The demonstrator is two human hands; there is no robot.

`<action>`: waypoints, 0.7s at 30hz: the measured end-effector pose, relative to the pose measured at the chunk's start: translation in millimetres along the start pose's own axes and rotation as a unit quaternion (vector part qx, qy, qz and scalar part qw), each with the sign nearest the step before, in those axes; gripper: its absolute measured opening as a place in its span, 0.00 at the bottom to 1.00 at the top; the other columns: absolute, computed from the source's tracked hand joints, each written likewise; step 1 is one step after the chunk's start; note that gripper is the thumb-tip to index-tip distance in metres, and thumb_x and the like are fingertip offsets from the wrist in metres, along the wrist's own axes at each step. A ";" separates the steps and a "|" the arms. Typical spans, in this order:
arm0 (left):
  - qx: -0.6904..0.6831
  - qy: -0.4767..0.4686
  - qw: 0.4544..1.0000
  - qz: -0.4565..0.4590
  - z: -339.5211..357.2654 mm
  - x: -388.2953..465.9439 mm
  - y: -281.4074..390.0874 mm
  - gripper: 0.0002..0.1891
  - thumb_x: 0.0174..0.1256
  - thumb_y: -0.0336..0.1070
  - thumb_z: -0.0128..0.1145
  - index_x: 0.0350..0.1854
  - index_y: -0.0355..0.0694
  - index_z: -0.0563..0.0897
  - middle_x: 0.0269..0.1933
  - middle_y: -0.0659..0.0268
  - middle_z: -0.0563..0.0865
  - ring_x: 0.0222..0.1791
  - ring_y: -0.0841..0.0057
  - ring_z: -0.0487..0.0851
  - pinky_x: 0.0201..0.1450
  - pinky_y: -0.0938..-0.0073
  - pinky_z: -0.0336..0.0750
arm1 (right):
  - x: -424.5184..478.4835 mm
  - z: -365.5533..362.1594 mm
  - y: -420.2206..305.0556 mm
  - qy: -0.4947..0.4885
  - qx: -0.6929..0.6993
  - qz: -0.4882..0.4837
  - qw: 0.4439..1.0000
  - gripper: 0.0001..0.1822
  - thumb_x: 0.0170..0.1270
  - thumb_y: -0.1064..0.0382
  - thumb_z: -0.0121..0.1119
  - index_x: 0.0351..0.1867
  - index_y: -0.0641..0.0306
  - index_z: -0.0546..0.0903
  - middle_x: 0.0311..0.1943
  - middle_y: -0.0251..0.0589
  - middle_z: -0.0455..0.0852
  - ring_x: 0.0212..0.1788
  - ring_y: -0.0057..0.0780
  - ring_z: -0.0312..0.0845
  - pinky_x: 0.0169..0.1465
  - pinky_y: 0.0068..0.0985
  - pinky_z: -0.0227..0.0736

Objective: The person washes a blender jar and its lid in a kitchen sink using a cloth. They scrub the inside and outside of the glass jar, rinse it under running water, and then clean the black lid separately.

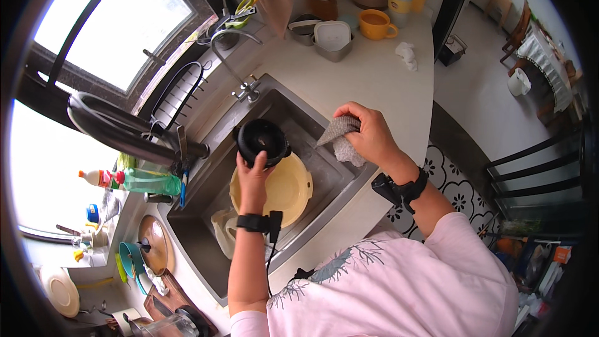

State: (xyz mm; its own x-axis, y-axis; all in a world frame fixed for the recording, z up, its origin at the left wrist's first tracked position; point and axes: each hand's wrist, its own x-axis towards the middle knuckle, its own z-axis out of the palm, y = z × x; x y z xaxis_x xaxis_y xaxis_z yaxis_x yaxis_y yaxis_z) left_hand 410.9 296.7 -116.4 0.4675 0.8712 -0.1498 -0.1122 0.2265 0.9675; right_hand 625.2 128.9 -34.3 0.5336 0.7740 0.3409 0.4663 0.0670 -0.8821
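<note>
My left hand (253, 175) grips the near edge of a round black vessel or lid (262, 142), raised over the sink; which of the two it is, I cannot tell. Beneath it, a round cream plastic basin (292, 189) rests in the stainless steel sink (318, 159). A crumpled grey cloth (346, 142) hangs from my right hand (374, 135), over the sink's right edge and apart from the black piece. Part of a pale bag or cloth (224, 229) lies in the sink beside the basin.
A thin chrome faucet (234, 70) stands behind the sink; a thick dark faucet (126, 126) arches at its left. Metal containers (332, 51), an orange mug (376, 23) and crumpled tissue (406, 55) are on the counter. A glass lid (157, 243) and wooden board (173, 290) lie lower left.
</note>
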 end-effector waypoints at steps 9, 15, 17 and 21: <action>-0.234 0.008 0.971 -0.050 -85.1 -36.4 40.0 0.20 0.68 0.35 0.55 0.59 0.39 0.68 0.55 0.56 0.79 0.50 0.63 0.82 0.50 0.63 0.82 | 69.8 60.5 -86.4 -0.091 0.008 -0.162 0.983 0.10 0.48 0.72 0.58 0.35 0.64 0.80 0.31 0.47 0.84 0.36 0.44 0.82 0.41 0.31 0.75; -0.242 0.037 0.969 -0.022 -90.6 -63.4 38.5 0.17 0.66 0.33 0.56 0.55 0.40 0.70 0.51 0.58 0.81 0.46 0.66 0.84 0.42 0.67 0.85 | 71.3 127.1 -90.3 -0.187 0.031 -0.143 0.971 0.09 0.52 0.73 0.59 0.37 0.65 0.80 0.28 0.38 0.84 0.33 0.21 0.79 0.39 0.20 0.73; -0.225 0.047 0.973 -0.018 -94.4 -70.3 35.0 0.18 0.66 0.33 0.56 0.56 0.42 0.69 0.51 0.60 0.81 0.45 0.66 0.84 0.43 0.67 0.85 | 66.9 141.8 -86.9 -0.195 0.005 -0.168 0.966 0.09 0.52 0.73 0.59 0.37 0.65 0.80 0.28 0.37 0.84 0.32 0.19 0.80 0.38 0.20 0.73; -0.241 0.053 0.969 -0.014 -97.3 -83.6 31.3 0.19 0.66 0.33 0.56 0.58 0.43 0.68 0.53 0.60 0.79 0.48 0.66 0.83 0.46 0.64 0.83 | 84.2 166.5 -80.4 -0.200 0.066 -0.099 0.972 0.11 0.49 0.68 0.58 0.36 0.63 0.81 0.29 0.48 0.84 0.36 0.44 0.83 0.42 0.32 0.75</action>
State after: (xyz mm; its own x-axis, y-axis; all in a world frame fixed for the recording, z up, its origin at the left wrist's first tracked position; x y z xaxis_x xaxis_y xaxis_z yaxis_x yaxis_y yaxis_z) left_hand 283.0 273.4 -93.3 0.3859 0.8961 -0.2195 -0.5090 0.4052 0.7594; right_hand 515.2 293.5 11.2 0.1123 0.9187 0.3786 0.4231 0.3005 -0.8548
